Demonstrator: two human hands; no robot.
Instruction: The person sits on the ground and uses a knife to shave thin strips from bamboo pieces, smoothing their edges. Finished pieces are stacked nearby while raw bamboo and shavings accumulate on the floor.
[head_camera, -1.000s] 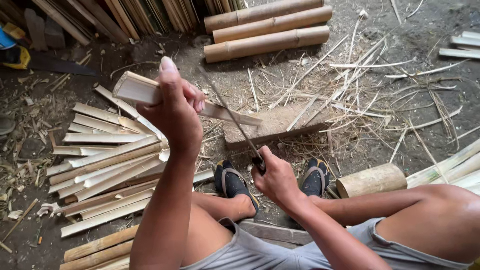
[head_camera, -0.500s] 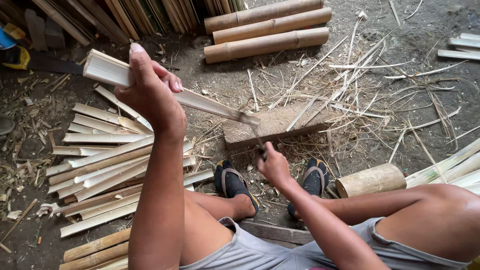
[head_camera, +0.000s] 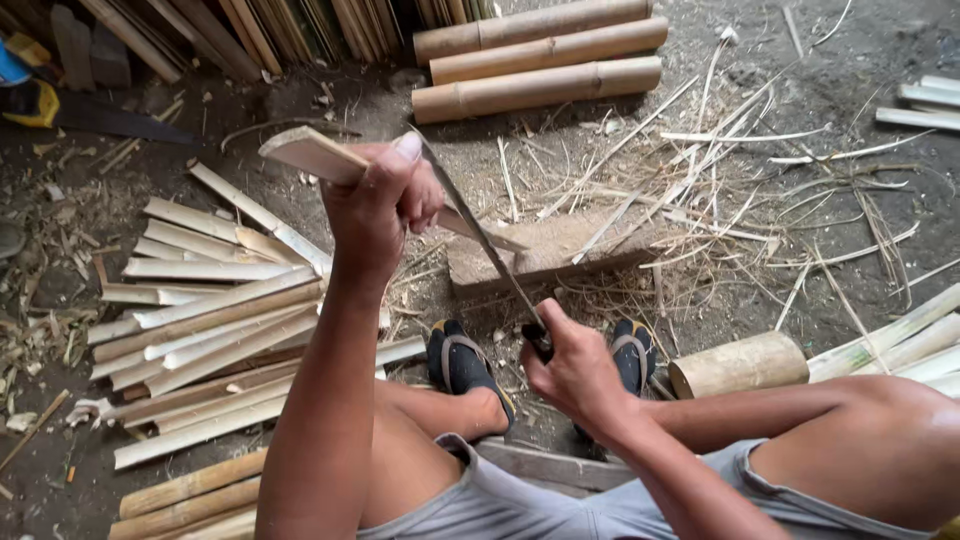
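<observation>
Two hands, one blade, one slat in work. Left hand closed around a pale bamboo slat, gripped near its upper end, the slat slanting down toward 4 o'clock to a flat block on the ground. Right hand closed around the dark handle of a long knife, at 5 o'clock from the left hand and well below it. Blade running up toward 11 o'clock, its tip touching the slat just beside the left fingers. Three bamboo poles stacked side by side at 12 o'clock, well apart from both hands. One short bamboo section just beside the right hand at 3 o'clock. Two sandals between the hands and the knees. Pile of split slats at 9 o'clock, too many and too overlapped to count. Thin shavings scattered at 2 o'clock.
</observation>
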